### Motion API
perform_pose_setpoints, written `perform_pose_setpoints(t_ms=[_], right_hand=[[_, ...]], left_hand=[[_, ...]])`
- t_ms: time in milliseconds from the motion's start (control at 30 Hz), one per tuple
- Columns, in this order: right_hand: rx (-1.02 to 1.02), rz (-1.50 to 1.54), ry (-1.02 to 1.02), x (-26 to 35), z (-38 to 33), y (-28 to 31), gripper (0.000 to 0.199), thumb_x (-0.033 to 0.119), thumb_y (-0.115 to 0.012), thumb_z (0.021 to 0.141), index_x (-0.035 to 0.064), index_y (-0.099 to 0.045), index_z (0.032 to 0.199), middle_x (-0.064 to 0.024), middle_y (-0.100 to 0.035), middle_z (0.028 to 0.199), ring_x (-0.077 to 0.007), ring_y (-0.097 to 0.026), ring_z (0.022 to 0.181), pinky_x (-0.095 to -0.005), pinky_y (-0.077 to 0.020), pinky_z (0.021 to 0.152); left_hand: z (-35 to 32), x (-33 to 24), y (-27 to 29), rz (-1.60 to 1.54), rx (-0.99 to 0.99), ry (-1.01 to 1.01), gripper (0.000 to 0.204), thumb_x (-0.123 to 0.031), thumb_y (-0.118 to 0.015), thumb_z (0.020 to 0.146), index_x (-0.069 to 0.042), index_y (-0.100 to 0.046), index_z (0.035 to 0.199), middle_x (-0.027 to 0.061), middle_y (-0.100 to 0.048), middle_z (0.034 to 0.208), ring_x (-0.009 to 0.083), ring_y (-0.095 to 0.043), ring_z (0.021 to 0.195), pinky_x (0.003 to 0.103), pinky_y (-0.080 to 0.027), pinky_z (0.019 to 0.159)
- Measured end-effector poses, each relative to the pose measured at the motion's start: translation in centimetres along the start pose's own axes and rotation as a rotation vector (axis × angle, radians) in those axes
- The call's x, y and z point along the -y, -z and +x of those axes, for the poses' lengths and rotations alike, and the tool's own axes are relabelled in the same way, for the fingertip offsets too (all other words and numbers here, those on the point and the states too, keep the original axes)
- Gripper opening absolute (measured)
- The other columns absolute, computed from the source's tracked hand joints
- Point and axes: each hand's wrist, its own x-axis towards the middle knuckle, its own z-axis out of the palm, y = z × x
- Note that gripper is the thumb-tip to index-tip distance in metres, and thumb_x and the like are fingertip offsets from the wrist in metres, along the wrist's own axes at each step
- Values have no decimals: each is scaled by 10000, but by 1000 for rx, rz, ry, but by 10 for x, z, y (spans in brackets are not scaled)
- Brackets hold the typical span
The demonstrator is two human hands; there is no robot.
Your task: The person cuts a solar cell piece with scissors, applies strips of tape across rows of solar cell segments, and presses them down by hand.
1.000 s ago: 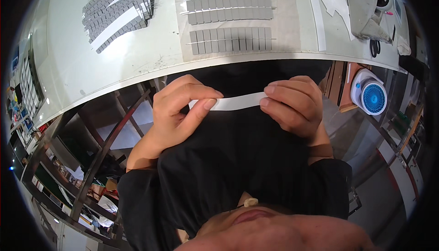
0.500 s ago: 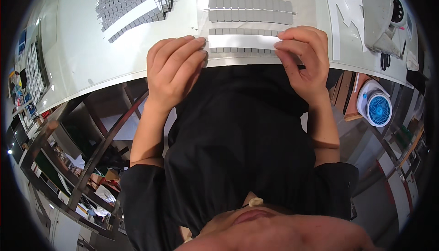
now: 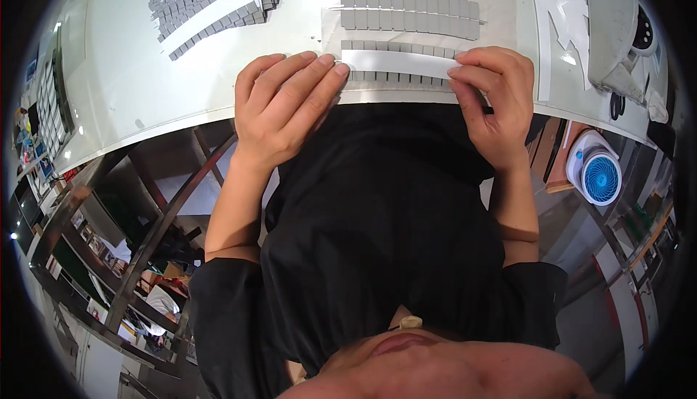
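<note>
A narrow white strip (image 3: 396, 63) lies lengthwise over a row of grey rectangular pieces (image 3: 396, 45) near the table's front edge. Grey ends show above and below the strip. My left hand (image 3: 283, 105) rests at its left end, fingers stretched out and fingertips at the strip's edge; the thumb is mostly hidden. At the other end, my right hand (image 3: 501, 98) has its fingertips on the strip, with finger and thumb closed about its right end. Just beyond lies another grey row (image 3: 410, 18) with thin wires sticking out at its ends.
A pile of grey rows (image 3: 210, 10) with white strips lies at the back left. Torn white sheets (image 3: 559, 25) are at the back right, near black scissors (image 3: 617, 106). A white fan with blue blades (image 3: 601, 179) stands below the table's right side.
My left hand has shifted right, closer to the strip's left end, and its fingers have straightened. My right hand stays at the right end. The whole view has shifted slightly.
</note>
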Motion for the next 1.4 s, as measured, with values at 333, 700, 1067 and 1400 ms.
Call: perform_pose_setpoints(t_ms=[333, 700, 1067, 1400], right_hand=[[0, 7, -5, -1, -1, 1, 220, 35, -804, 801, 110, -718, 990, -19, -699, 1053, -254, -632, 982, -373, -459, 879], [-16, -19, -35, -4, -6, 1, 291, 0, -809, 783, 126, -724, 1032, -1, -673, 1128, -258, -609, 1034, -365, -497, 881], [-28, -70, -23, -2, -31, 16, 229, 49, -736, 865, 60, -772, 1091, -84, -722, 1155, -286, -640, 1065, -392, -518, 944], [-67, -84, 7, 3, -35, 8, 258, 100, -745, 829, 88, -783, 1083, -44, -723, 1152, -263, -643, 1070, -383, -504, 926]], left_hand=[[2, -2, 1, 0, 14, -2, 307, -161, -799, 847, -170, -803, 1155, -21, -746, 1159, 171, -680, 1065, 369, -512, 949], [3, -3, 1, 3, 16, -7, 292, -155, -803, 843, -140, -808, 1135, 0, -749, 1148, 186, -686, 1069, 383, -513, 969], [6, -4, 4, 8, 30, -1, 315, -122, -836, 818, -140, -807, 1132, 12, -754, 1131, 191, -694, 1064, 377, -517, 959], [1, -7, 4, -21, 8, -45, 260, -159, -751, 902, -125, -775, 1158, 65, -737, 1168, 245, -689, 1076, 420, -509, 979]])
